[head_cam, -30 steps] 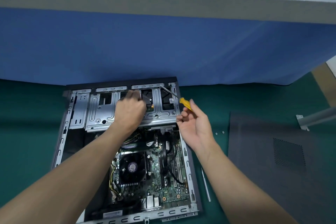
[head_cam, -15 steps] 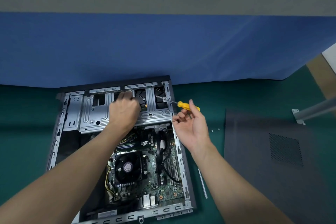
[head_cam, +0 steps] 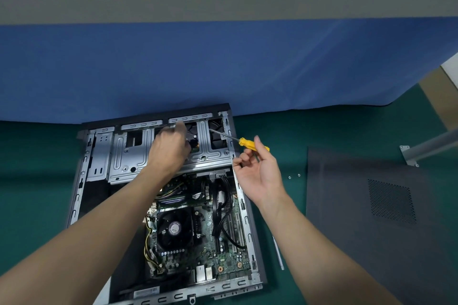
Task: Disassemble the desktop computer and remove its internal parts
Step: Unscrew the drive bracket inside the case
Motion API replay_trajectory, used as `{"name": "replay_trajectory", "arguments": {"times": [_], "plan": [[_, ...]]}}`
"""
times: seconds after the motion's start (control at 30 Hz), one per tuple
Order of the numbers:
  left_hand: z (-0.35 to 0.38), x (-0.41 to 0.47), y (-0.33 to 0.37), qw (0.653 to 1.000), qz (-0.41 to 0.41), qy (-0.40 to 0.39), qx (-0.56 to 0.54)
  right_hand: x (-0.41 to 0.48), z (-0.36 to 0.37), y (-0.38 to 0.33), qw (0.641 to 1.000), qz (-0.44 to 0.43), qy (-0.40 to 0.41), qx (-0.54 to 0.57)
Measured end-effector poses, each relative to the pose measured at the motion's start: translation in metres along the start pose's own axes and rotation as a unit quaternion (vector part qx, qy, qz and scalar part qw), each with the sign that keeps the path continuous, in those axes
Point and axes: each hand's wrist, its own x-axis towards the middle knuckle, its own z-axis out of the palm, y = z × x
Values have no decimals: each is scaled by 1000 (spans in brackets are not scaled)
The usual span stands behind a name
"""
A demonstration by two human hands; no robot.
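Pinching yellow screwdriver (head_cam: 252,144) in right grip (head_cam: 260,174), shaft pointing far-left into case (head_cam: 77,195), left grip (head_cam: 168,151) state unclear

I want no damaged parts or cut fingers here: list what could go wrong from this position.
1. The right hand holds the screwdriver only loosely in its fingers; it might slip and drop onto the motherboard.
2. Two loose screws lie on the mat beside that wrist; a sweep of the arm could scatter them.
3. The left hand reaches into a drive cage opening; its sheet-metal edges may cut.
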Motion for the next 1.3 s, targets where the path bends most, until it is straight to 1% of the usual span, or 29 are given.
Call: {"name": "replay_trajectory", "arguments": {"times": [0.13,0.23,0.3,0.33,0.37,0.4,0.43,0.47,0.5,0.53,0.57,0.6,0.63,0.67,0.7,0.8,0.87,0.9,0.97,1.0,1.03,1.07,1.1,1.2,1.23,1.3], "plan": [[-1,0,0,997,-37,7,-70,0,0,0,1000,0,-1,5],[-11,-3,8,990,-59,46,-124,0,4,-6,1000,-7,2,-2],[-20,-9,22,968,-114,80,-210,0,8,-17,1000,-10,3,5],[-24,-12,31,943,-160,90,-277,0,10,-25,1000,-9,1,8],[-27,-17,40,903,-210,85,-366,0,13,-33,1000,-8,-3,3],[-30,-21,50,838,-251,66,-481,-2,15,-41,1000,-9,-9,-21],[-33,-25,59,747,-281,35,-601,-4,17,-48,997,-18,-16,-71],[-36,-29,69,646,-299,2,-702,-7,19,-54,987,-42,-23,-151],[-37,-33,77,565,-309,-23,-764,-11,20,-58,962,-81,-29,-260],[-37,-36,85,523,-312,-43,-792,-15,21,-61,913,-131,-33,-386],[-35,-39,93,509,-308,-63,-801,-19,21,-62,840,-181,-35,-510],[-34,-41,101,506,-299,-80,-805,-22,21,-61,759,-227,-36,-609],[-33,-43,108,508,-293,-92,-805,-25,20,-61,691,-264,-43,-672],[-31,-44,114,510,-293,-100,-803,-27,19,-59,651,-288,-54,-701],[-29,-45,119,510,-293,-105,-802,-28,19,-58,636,-301,-63,-708],[-26,-45,127,502,-291,-120,-806,-29,13,-58,633,-330,-57,-698],[-22,-45,131,502,-290,-125,-806,-29,8,-59,622,-347,-51,-700],[-21,-45,133,504,-291,-126,-803,-29,6,-60,608,-353,-54,-709],[-16,-46,136,512,-295,-131,-796,-28,1,-62,567,-375,-72,-730],[-13,-47,138,519,-295,-137,-790,-27,-1,-63,546,-392,-78,-736],[-10,-47,139,527,-293,-143,-785,-25,-3,-64,532,-405,-79,-739],[-7,-48,140,532,-292,-150,-781,-23,-6,-65,529,-411,-75,-739],[-4,-48,142,531,-293,-157,-779,-20,-8,-66,536,-409,-71,-735],[4,-46,146,516,-311,-159,-782,-11,-15,-64,575,-389,-57,-717],[7,-45,147,517,-313,-150,-782,-8,-17,-62,578,-394,-50,-713],[10,-42,150,533,-309,-133,-776,-4,-20,-60,563,-426,-32,-707]]}}
